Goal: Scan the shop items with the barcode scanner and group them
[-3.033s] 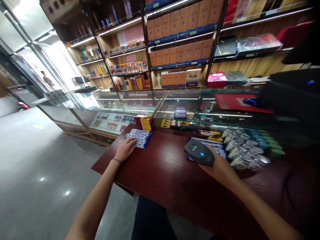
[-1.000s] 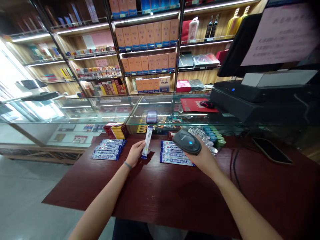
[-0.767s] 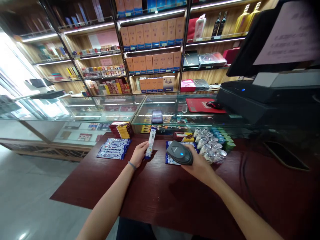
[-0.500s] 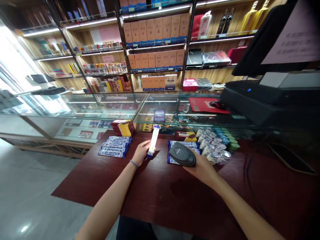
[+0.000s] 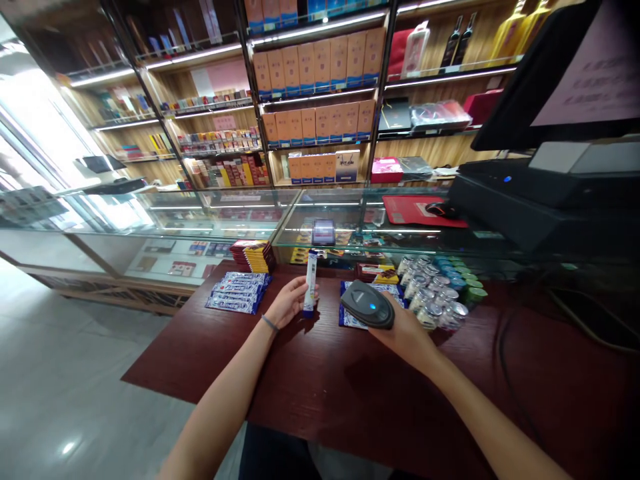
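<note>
The packet [image 5: 311,288], pinched in the left hand [image 5: 289,303] near the far edge of the table [image 5: 305,383], seems mid-scan, calling for steady aim of the scanner [image 5: 367,305] clasped by the right hand [image 5: 403,328]

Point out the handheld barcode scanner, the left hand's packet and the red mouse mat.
Handheld barcode scanner [image 5: 367,305], head view: top of its black housing.
Held blue-and-white packet [image 5: 311,277], head view: middle of its white side.
Red mouse mat [image 5: 407,211], head view: its bare left part.
</note>
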Tool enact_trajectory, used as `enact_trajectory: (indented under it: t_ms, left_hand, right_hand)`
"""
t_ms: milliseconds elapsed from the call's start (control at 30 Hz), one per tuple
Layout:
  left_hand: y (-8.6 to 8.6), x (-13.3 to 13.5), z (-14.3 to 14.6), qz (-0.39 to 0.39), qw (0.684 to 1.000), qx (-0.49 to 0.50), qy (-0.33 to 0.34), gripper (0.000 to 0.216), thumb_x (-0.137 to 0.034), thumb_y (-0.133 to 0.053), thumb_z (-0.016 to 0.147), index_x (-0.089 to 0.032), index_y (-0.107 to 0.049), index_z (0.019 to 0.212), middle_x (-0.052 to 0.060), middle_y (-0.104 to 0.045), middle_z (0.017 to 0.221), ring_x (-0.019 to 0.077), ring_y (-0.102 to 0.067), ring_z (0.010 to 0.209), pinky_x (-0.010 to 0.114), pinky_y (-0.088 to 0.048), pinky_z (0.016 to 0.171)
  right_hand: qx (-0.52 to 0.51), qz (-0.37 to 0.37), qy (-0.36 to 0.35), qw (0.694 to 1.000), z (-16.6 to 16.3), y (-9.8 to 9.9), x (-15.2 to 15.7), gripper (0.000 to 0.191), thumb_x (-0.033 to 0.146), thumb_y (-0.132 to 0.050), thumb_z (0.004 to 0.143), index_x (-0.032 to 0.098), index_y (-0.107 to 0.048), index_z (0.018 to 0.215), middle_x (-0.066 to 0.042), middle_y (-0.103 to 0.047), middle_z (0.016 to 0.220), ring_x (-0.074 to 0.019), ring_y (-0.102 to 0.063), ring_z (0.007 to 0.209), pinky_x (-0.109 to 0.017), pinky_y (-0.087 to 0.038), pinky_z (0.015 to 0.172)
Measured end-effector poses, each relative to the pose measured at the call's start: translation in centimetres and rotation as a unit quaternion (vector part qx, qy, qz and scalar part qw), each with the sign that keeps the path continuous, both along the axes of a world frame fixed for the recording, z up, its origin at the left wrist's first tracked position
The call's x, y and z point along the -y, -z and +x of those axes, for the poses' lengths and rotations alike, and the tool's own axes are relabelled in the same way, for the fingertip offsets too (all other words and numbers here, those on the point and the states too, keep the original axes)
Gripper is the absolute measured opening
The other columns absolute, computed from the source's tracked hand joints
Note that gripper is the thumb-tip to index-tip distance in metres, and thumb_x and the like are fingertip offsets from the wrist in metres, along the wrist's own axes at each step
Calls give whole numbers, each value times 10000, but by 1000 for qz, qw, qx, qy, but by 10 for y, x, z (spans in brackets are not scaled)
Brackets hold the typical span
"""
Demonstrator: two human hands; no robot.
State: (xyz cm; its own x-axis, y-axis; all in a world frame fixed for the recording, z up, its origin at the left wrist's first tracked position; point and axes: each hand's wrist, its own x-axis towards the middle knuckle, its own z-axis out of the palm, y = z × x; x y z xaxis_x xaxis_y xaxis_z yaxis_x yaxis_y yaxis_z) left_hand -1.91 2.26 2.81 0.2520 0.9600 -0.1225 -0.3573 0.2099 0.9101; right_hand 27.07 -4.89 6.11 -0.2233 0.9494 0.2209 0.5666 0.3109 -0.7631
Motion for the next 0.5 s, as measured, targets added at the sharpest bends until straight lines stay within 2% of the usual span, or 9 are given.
enact_trajectory:
  t_ms: [67,133,200,267,333,400,500]
  left_hand:
    - [-5,-4,-3,33,999,-21,-20,465,-373,-821,772,-179,-601,1133,132,-709,1180,209,-718,949,323,-583,783]
    - [-14,-9,-9,102,989,-81,-69,463,-368,-814,767,-172,-601,1128,123,-714,1159,205,-707,982,323,-569,831]
    - [-25,-12,-21,189,958,-181,-121,450,-350,-793,774,-170,-610,1144,111,-718,1140,203,-696,1000,336,-555,884]
    - [-35,-11,-41,267,902,-307,-147,424,-321,-754,800,-188,-623,1180,97,-715,1163,214,-686,1039,359,-535,947]
    - [-43,-6,-66,324,825,-439,-143,365,-297,-695,848,-220,-643,1201,76,-710,1203,233,-666,1113,381,-501,1012]
    - [-47,-2,-94,353,749,-543,-143,323,-288,-641,888,-246,-652,1208,64,-708,1219,249,-649,1154,393,-485,1030]
    - [-45,-1,-135,358,668,-639,-134,308,-284,-584,921,-262,-648,1221,66,-703,1233,261,-644,1163,391,-493,1009]
  right_hand:
    - [-16,-7,-7,1000,-3,-1,0,508,304,-677,800,287,-508,1279,-35,-759,966,-307,-723,996,-388,-527,831]
    - [-28,-10,-15,999,-7,-2,1,499,307,-676,808,293,-513,1280,-31,-760,965,-303,-721,1002,-394,-529,843]
    - [-35,-7,-17,999,-11,-3,1,483,329,-674,814,300,-522,1272,-26,-760,948,-302,-722,992,-391,-535,831]
    - [-36,-2,-16,999,-14,-3,2,480,356,-672,815,302,-523,1268,-22,-758,932,-298,-728,959,-380,-540,803]
    - [-33,2,-17,999,-17,-3,3,483,364,-670,815,301,-516,1269,-17,-754,916,-293,-734,931,-368,-540,785]
    - [-25,4,-22,999,-19,-2,3,482,366,-668,821,301,-504,1270,-14,-751,895,-294,-736,928,-367,-537,783]
    - [-8,9,-28,1000,-21,1,3,504,353,-667,820,298,-473,1282,-20,-750,887,-303,-735,936,-373,-531,776]
